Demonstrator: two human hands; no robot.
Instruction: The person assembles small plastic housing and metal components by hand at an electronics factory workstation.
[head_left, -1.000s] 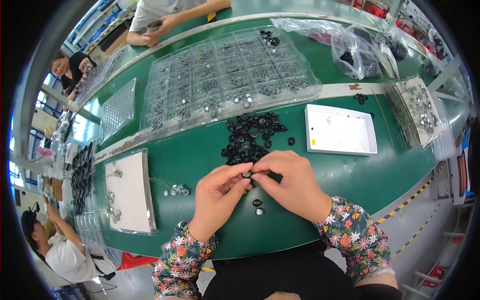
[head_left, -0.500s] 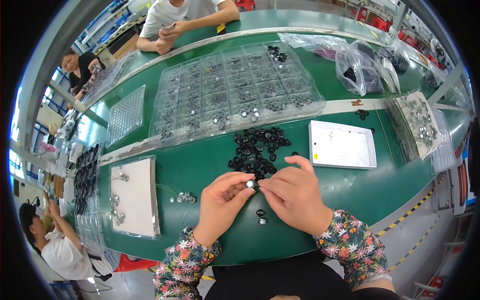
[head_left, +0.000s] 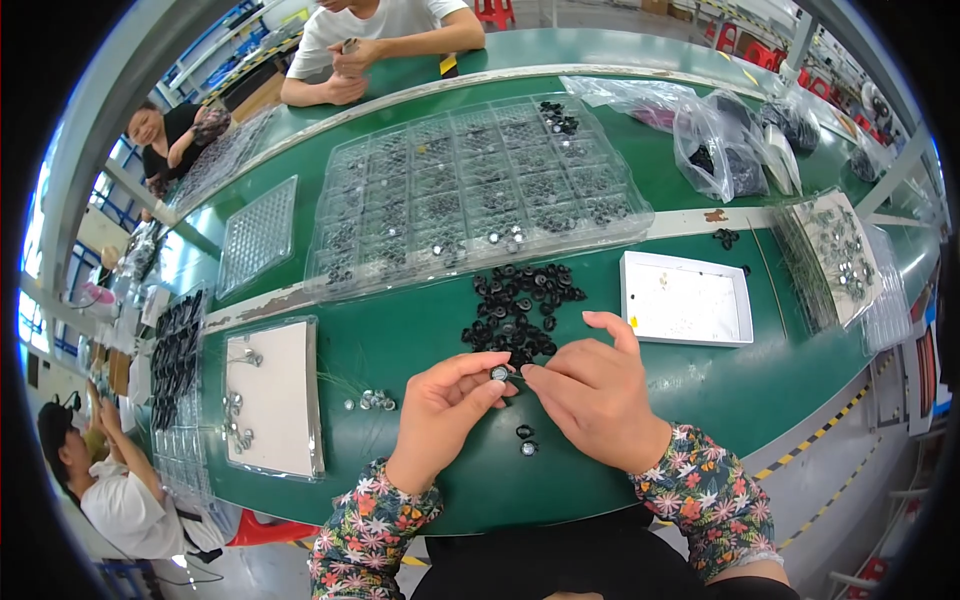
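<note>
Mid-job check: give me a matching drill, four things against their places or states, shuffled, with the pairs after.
1. Left hand
2. Black parts
3. White box
4. Silver parts

A. On the table, between the left board and the nearest hand
B. Right of the heap
C. Pinching a silver-faced part
D. In a loose heap, mid-table

Pairs: 1-C, 2-D, 3-B, 4-A

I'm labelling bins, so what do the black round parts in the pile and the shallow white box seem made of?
Black round parts: probably plastic or rubber, slightly glossy, judging by their highlights. White box: likely coated cardboard, smooth, matte, with thin walls; plastic is possible.
</note>
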